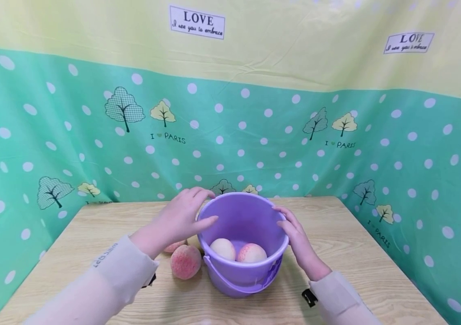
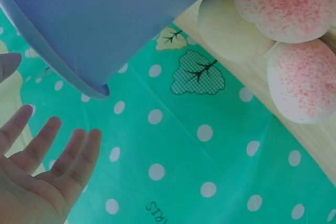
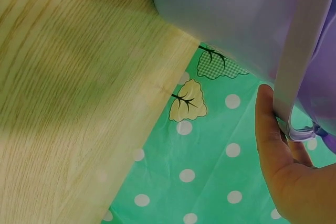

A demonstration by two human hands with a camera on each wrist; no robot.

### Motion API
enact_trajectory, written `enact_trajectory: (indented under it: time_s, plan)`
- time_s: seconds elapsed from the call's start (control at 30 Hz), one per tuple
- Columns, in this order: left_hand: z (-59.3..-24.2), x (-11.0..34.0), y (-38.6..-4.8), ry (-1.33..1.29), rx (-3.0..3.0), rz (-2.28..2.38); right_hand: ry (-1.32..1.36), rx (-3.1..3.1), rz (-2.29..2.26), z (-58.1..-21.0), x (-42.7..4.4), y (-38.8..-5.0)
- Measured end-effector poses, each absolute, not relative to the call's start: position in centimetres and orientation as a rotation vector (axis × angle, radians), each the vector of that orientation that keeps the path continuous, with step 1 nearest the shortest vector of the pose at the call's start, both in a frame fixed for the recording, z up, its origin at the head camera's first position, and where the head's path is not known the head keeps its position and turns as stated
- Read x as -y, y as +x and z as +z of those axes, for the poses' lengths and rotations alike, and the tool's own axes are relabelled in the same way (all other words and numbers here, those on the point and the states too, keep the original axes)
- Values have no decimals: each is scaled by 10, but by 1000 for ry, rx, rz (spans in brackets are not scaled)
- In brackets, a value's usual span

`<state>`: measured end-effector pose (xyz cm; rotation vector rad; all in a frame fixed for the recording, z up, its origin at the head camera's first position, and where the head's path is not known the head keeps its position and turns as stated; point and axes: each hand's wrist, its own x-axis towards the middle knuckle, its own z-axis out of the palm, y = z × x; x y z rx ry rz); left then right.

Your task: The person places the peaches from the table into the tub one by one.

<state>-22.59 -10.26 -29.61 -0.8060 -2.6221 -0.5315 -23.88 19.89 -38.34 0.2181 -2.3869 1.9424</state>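
A purple bucket (image 1: pixel 240 275) stands on the table with two pinkish-white peaches (image 1: pixel 252 253) inside. My left hand (image 1: pixel 181 216) is spread at the bucket's left rim; in the left wrist view its fingers (image 2: pixel 79 150) are apart and a gap shows between them and the rim. On the right side, my right hand (image 1: pixel 301 243) touches the rim with extended fingers. In the right wrist view that hand (image 3: pixel 294 177) lies against the bucket (image 3: pixel 226 19) near the handle joint.
Left of the bucket, several peaches (image 1: pixel 185 262) sit close together, partly behind my left forearm. The wooden table (image 1: pixel 348 253) meets a green dotted cloth (image 1: pixel 246 149) at the back and both sides.
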Motion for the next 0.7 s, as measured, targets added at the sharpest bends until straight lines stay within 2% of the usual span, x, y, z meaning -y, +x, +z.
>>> enact_trajectory:
  time_s: [0.7]
  plan:
    - [-308,125,-217,-707,2659,-556,237,2383,1943,-384,-199,-239]
